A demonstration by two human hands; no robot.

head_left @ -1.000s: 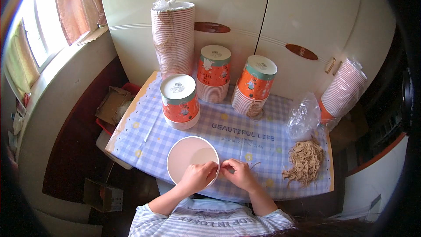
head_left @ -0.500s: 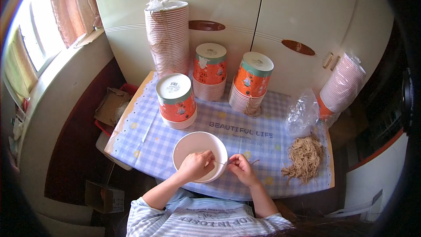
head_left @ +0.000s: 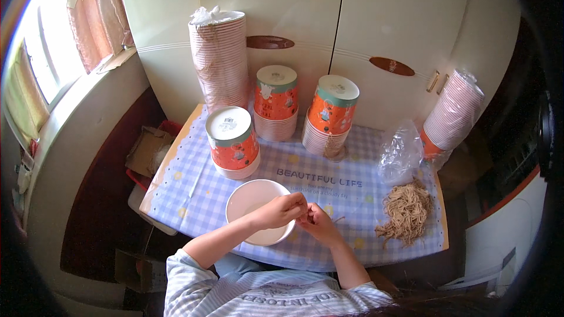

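Observation:
A white paper bucket stands mouth up at the near edge of the table. Over its right rim my left hand and my right hand meet, fingers pinched together. A thin brown piece of string sticks out past my right hand; the part between my fingers is hidden. My left forearm crosses above the bucket's opening. To the right of my hands lies a tangled heap of tan strings.
Upside-down stacks of orange and green buckets stand behind the bucket, with a tall bagged stack at the back left. A clear plastic bag and another wrapped stack sit at the right. Cream cabinet doors rise behind.
My left hand has moved right from above the bucket's inside to meet my right hand at the rim. The string that stretched between them no longer shows there.

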